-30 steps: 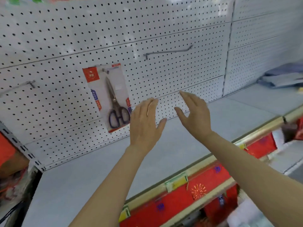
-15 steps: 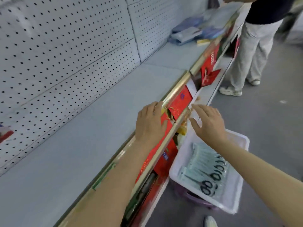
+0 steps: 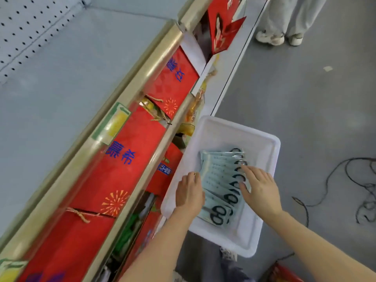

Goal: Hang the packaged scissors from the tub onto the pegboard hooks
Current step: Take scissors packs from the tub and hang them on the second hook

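A white plastic tub sits low beside the shelf, holding a fanned stack of several packaged scissors with pale backing cards and black handles. My left hand rests inside the tub at the stack's left edge, fingers together and flat. My right hand lies over the stack's right side, on the black handles, fingers spread. Neither hand has closed around a package. A corner of the white pegboard shows at the top left; no hooks are in view.
A grey shelf with a gold front rail runs diagonally. Red gift bags fill the shelf below. Another person's legs and shoes stand on the grey floor. A black cable lies at the right.
My view swung from the pegboard with one hung scissors package down to the tub. Both hands dropped from the shelf edge into the tub onto the packages.
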Demonstrator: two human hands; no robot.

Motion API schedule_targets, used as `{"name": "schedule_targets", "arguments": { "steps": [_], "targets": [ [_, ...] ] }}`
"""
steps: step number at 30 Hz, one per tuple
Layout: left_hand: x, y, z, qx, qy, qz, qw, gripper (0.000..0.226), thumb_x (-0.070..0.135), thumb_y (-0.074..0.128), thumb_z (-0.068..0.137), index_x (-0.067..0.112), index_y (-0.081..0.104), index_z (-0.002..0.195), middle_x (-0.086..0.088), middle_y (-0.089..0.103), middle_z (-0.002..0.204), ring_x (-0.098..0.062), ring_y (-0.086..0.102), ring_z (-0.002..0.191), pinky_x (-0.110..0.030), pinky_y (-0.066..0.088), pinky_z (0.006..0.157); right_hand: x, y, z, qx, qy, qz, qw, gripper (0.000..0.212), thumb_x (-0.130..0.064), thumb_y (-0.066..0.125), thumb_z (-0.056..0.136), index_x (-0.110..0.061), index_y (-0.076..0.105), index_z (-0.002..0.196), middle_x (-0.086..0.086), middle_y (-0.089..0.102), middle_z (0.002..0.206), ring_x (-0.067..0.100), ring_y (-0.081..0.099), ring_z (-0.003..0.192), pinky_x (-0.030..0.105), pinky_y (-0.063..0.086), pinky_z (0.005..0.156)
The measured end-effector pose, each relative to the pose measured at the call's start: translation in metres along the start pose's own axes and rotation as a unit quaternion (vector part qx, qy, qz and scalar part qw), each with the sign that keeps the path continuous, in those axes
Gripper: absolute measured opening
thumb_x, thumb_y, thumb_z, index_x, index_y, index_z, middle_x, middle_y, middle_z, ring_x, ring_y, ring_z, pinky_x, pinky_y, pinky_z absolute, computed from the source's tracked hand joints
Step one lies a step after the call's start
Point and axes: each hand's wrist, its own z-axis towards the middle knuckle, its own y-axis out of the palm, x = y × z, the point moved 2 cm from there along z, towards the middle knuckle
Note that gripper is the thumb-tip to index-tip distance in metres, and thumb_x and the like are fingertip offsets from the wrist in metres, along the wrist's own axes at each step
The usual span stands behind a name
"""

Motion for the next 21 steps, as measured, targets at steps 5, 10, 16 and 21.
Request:
{"name": "schedule_targets", "arguments": {
  "steps": [5,10,16,21],
  "targets": [
    [-0.005,0.075,0.025,-0.147,-0.036,0.072,0.986,0.098,0.036,0.075,0.082,0.007,0.014,0.153,-0.016,0.024,0.155,-0.037,0.032,0.137,-0.042,0.032,0.111,0.016,0.046,-0.013,-0.054,-0.006,0.002,0.999,0.049,-0.011,0.078,0.074,-0.003,0.063,0.12,0.008,0.068,0.107,0.03,0.065,0.095,0.041,0.053,0.08],
    [-0.018,0.123,0.034,-0.208,-0.145,0.069,0.965,0.129,0.032,0.079,0.078,0.013,-0.025,0.151,-0.027,-0.015,0.159,-0.049,0.005,0.147,-0.051,0.024,0.119,0.017,0.081,-0.024,-0.094,-0.009,0.011,0.995,0.05,-0.015,0.079,0.073,-0.005,0.064,0.119,0.007,0.067,0.109,0.029,0.065,0.097,0.039,0.054,0.084],
    [-0.008,0.135,0.05,-0.089,-0.113,0.101,0.984,0.133,0.049,0.081,0.07,0.015,-0.017,0.153,-0.023,0.009,0.155,-0.041,0.029,0.131,-0.047,0.04,0.106,0.022,0.107,-0.031,-0.132,-0.011,0.013,0.991,0.065,-0.021,0.087,0.062,-0.005,0.063,0.121,0.007,0.067,0.108,0.028,0.065,0.092,0.037,0.056,0.08],
    [0.005,0.126,0.098,-0.039,-0.07,0.022,0.997,0.132,0.031,0.087,0.069,0.024,-0.015,0.154,-0.018,0.009,0.162,-0.041,0.023,0.141,-0.049,0.037,0.109,0.035,0.119,-0.018,-0.131,0.014,0.006,0.991,0.074,-0.016,0.089,0.052,-0.004,0.063,0.121,0.009,0.067,0.107,0.032,0.066,0.093,0.04,0.057,0.077]
  ]
}}
